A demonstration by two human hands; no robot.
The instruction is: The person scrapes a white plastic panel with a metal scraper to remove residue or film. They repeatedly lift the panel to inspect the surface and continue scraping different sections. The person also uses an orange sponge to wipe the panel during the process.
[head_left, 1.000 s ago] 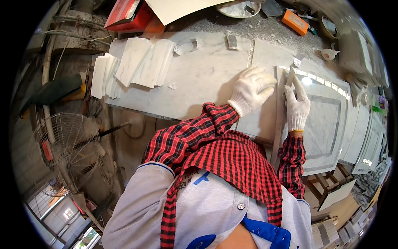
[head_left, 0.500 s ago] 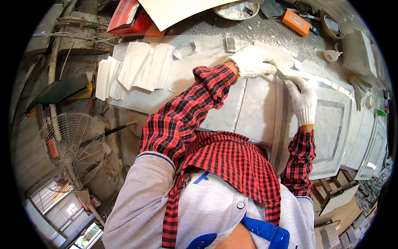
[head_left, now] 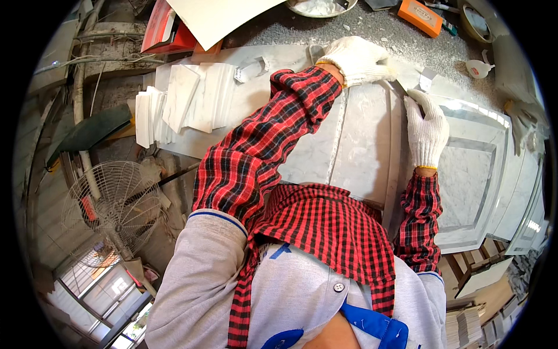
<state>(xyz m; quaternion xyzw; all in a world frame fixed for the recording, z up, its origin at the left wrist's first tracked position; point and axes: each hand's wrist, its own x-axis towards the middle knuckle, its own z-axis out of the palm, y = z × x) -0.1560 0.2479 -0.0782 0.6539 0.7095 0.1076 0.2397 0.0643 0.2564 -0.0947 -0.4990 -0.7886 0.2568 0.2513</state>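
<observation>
My left hand [head_left: 361, 63], in a white knit glove, reaches over the far end of pale marble slabs. Its thumb and fingers are stretched out and apart, with the tips by the far end of a narrow dark grey stone strip [head_left: 397, 168]. My right hand [head_left: 428, 135], gloved alike, lies along the right side of that strip, thumb and forefinger apart and tips near its far end. To its right is a marble panel [head_left: 499, 200] with a grey inlaid frame. Left of the strip lies a pale marble slab [head_left: 363, 145], a rough white seam along its left edge.
Stacked marble offcuts [head_left: 195, 96] stand at the left. Beyond the slabs are a bowl of white material [head_left: 317, 7], an orange box [head_left: 419, 17], a red box [head_left: 168, 29] and a small white funnel [head_left: 479, 68]. A wire-caged fan [head_left: 113, 203] stands at lower left.
Both hands stay around the strip's far end. My left hand's fingers have lifted and parted slightly from it. The view has shifted a little.
</observation>
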